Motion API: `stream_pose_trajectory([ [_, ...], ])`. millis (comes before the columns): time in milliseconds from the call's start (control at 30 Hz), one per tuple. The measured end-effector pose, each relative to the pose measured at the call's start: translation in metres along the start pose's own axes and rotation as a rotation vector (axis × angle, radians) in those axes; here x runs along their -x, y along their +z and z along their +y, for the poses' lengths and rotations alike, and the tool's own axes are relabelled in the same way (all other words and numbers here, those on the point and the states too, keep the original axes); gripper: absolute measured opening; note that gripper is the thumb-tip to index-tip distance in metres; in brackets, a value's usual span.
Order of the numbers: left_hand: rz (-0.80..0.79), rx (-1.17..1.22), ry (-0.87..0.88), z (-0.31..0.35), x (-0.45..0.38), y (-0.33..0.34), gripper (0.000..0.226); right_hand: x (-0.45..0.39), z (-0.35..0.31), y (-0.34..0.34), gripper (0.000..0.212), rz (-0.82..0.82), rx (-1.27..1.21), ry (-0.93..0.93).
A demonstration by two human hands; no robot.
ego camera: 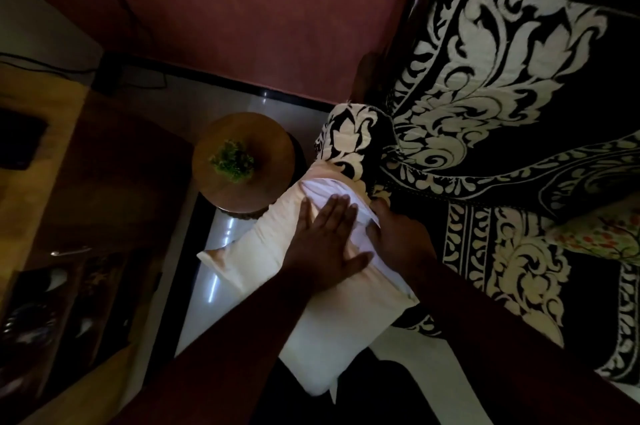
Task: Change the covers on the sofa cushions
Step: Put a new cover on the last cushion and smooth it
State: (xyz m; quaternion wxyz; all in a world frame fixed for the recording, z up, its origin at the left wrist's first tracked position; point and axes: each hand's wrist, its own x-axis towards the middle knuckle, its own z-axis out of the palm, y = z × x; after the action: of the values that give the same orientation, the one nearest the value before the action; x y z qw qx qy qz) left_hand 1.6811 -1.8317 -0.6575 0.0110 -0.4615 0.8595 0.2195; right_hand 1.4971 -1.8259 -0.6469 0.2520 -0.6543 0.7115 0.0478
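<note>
A cream cushion (329, 320) lies across the sofa's front edge, its far end reaching the black-and-cream patterned armrest (349, 140). My left hand (329, 241) presses flat on the cushion's top, fingers spread and straight. My right hand (394, 237) grips the white fabric edge (360, 217) along the cushion's right side, its fingertips curled under and partly hidden. The sofa (485, 95) wears a black cover with cream floral scrolls.
A round wooden side table (263, 161) with a small green plant (232, 160) stands just left of the armrest. A floral cushion (602, 234) lies at the right on the seat. A dark wooden unit (86, 234) fills the left; glossy floor tiles lie between.
</note>
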Motion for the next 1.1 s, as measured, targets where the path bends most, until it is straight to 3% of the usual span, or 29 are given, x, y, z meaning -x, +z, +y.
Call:
stream_pose_trajectory([
  [100, -0.104, -0.051, 0.069, 0.001, -0.006, 0.004, 0.091, -0.012, -0.009, 0.003, 0.032, 0.052, 0.072, 0.027],
  [233, -0.217, -0.045, 0.077, 0.006, -0.012, 0.013, 0.099, -0.048, -0.004, -0.005, 0.042, 0.002, 0.035, 0.092],
  [367, -0.429, -0.144, 0.006, -0.008, -0.032, 0.008, 0.095, -0.04, -0.035, 0.001, 0.03, -0.061, -0.01, -0.349],
  [433, -0.509, -0.196, -0.021, -0.016, -0.038, 0.002, 0.08, -0.021, -0.039, 0.008, 0.03, -0.028, -0.029, -0.412],
  [567, -0.458, -0.164, -0.076, -0.009, -0.042, 0.006, 0.073, -0.026, -0.03, 0.017, 0.034, -0.045, -0.005, -0.294],
  [667, -0.165, 0.024, -0.007, -0.01, -0.031, 0.011, 0.074, -0.044, -0.014, 0.011, 0.025, -0.001, -0.108, -0.067],
  [767, 0.086, 0.102, 0.116, -0.028, -0.003, 0.008, 0.071, -0.039, -0.005, 0.008, 0.018, 0.025, -0.24, -0.055],
  [900, 0.003, 0.041, 0.214, -0.037, 0.014, 0.009, 0.079, -0.02, -0.022, 0.017, 0.022, 0.08, -0.245, -0.064],
  [1033, -0.215, -0.058, 0.115, -0.03, -0.007, 0.018, 0.09, -0.025, -0.034, 0.004, 0.028, 0.225, -0.254, -0.084],
  [1100, -0.303, -0.098, 0.078, -0.036, -0.022, 0.022, 0.096, -0.018, -0.045, 0.006, 0.028, 0.174, -0.13, -0.199],
])
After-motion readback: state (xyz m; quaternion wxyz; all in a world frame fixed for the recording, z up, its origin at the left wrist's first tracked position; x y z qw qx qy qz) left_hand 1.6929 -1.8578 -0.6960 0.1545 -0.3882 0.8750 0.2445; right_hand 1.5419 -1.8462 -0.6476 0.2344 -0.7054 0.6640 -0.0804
